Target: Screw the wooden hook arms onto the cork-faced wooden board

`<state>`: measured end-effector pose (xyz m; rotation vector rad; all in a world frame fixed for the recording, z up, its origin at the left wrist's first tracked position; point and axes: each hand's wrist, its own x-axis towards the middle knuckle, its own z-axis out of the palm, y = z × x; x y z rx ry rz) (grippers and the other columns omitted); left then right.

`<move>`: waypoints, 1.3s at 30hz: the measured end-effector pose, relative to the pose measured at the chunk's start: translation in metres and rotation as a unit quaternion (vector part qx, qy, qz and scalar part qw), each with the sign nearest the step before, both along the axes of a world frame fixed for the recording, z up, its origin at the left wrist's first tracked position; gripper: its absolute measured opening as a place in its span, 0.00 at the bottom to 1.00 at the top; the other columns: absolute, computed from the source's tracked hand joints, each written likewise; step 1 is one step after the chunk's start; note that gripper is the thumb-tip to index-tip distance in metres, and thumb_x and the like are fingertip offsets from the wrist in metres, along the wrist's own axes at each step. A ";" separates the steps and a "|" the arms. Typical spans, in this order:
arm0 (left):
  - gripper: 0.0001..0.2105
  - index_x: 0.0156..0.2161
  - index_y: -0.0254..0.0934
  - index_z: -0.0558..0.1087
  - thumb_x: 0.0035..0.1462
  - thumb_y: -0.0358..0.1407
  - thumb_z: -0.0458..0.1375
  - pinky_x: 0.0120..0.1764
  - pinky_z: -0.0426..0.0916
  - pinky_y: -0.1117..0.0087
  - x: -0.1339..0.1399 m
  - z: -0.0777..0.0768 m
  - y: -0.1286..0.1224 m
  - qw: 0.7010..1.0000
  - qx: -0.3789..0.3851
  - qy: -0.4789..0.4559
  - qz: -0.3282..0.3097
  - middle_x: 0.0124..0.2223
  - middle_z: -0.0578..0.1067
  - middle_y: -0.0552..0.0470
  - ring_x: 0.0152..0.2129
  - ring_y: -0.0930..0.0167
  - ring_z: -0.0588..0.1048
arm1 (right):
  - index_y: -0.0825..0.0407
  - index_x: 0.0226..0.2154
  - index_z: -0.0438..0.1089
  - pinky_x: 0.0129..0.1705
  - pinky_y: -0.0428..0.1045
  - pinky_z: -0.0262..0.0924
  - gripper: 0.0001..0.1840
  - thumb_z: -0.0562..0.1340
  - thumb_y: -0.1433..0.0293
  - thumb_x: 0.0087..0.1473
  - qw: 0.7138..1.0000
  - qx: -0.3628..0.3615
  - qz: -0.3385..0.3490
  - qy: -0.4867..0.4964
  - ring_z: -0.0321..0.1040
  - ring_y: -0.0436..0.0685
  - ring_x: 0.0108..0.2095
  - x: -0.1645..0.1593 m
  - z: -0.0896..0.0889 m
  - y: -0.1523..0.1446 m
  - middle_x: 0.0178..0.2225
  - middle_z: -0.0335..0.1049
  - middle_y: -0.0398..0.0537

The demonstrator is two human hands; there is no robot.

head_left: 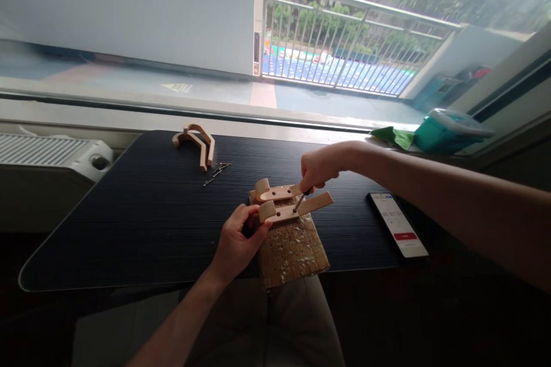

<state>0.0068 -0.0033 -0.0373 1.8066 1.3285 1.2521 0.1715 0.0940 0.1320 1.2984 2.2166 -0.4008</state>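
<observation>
My right hand (317,167) is closed around the dark handle of a screwdriver (299,200). The screwdriver's metal shaft slants down to a hole in the nearer of two light wooden pieces (309,205). At that piece's left end, the fingers and thumb of my left hand (239,233) grip it near its rounded block. Just behind lies the second wooden piece (280,192), with dark holes along it. Both rest on a brown, tape-wrapped board (293,252) pitted with small holes. The fingertips of my right hand partly cover the screwdriver handle.
On the black table (129,212), two curved wooden pieces (202,146) stand at the back left, beside several loose screws (218,172). A phone (398,225) lies to the right. A green cloth (394,137) and teal container (447,132) sit by the window.
</observation>
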 end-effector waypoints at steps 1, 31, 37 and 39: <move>0.08 0.37 0.37 0.68 0.53 0.37 0.56 0.31 0.61 0.74 0.000 0.000 -0.001 1.000 0.000 0.000 0.001 0.28 0.63 0.57 0.26 0.76 0.63 | 0.55 0.16 0.70 0.20 0.47 0.49 0.13 0.59 0.65 0.44 1.000 -0.016 -0.005 -0.010 0.54 0.47 0.15 0.000 0.005 0.000 0.15 0.64 0.43; 0.09 0.37 0.39 0.73 0.49 0.38 0.60 0.32 0.63 0.74 0.009 0.006 -0.002 0.998 -0.017 0.053 0.008 0.30 0.62 0.56 0.28 0.75 0.64 | 0.53 0.21 0.64 0.18 0.43 0.44 0.20 0.61 0.53 0.44 0.648 0.156 -0.446 0.598 0.45 0.44 0.16 0.083 -0.137 -0.091 0.16 0.48 0.35; 0.09 0.38 0.39 0.72 0.51 0.39 0.58 0.33 0.64 0.73 0.007 0.009 -0.007 0.997 -0.018 0.069 0.006 0.30 0.62 0.56 0.28 0.74 0.65 | 0.54 0.22 0.64 0.17 0.43 0.42 0.20 0.60 0.53 0.45 0.654 0.156 -0.447 0.590 0.44 0.44 0.17 0.078 -0.137 -0.095 0.17 0.47 0.36; 0.14 0.43 0.39 0.71 0.51 0.40 0.58 0.35 0.65 0.73 -0.002 0.012 -0.008 0.997 -0.015 0.080 0.007 0.30 0.63 0.56 0.28 0.74 0.66 | 0.54 0.23 0.65 0.16 0.43 0.42 0.20 0.60 0.53 0.45 0.662 0.157 -0.442 0.585 0.44 0.44 0.17 0.079 -0.137 -0.099 0.17 0.49 0.37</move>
